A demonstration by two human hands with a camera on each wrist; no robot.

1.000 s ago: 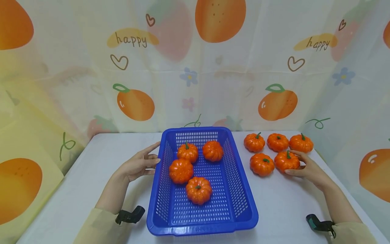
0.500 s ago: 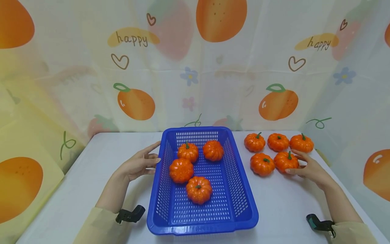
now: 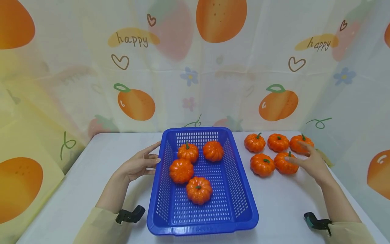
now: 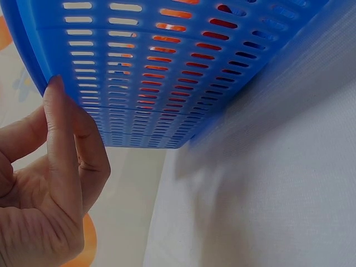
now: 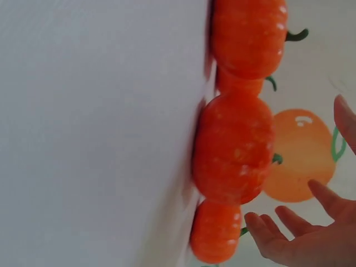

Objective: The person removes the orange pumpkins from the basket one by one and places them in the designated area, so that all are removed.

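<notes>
My left hand point(image 3: 138, 166) is at the left side of a blue plastic basket point(image 3: 202, 229), its thumb and index fingertips right at the rim. In the left wrist view, the thumb point(image 4: 60, 150) lies against the outer edge of the slotted basket wall point(image 4: 150, 83). Over at the right, my right hand point(image 3: 313, 164) hovers with spread fingers beside a small orange pumpkin point(image 3: 284, 163), nothing in its grasp. Its fingertips overlap another pumpkin point(image 3: 297, 144) behind. The right wrist view shows the hand point(image 5: 311, 239) apart from the nearest pumpkin point(image 5: 235, 149).
Inside the basket lie several pumpkins, one of them near the front point(image 3: 199, 190). More pumpkins, such as the one at back left point(image 3: 254, 143), stand in two rows right of the basket. A fruit-print curtain point(image 3: 213, 84) hangs behind the white table point(image 3: 100, 152).
My right hand has come off the front-row pumpkin, rising and opening its fingers. The pumpkin has shifted slightly left. My left hand and the basket have stayed put.
</notes>
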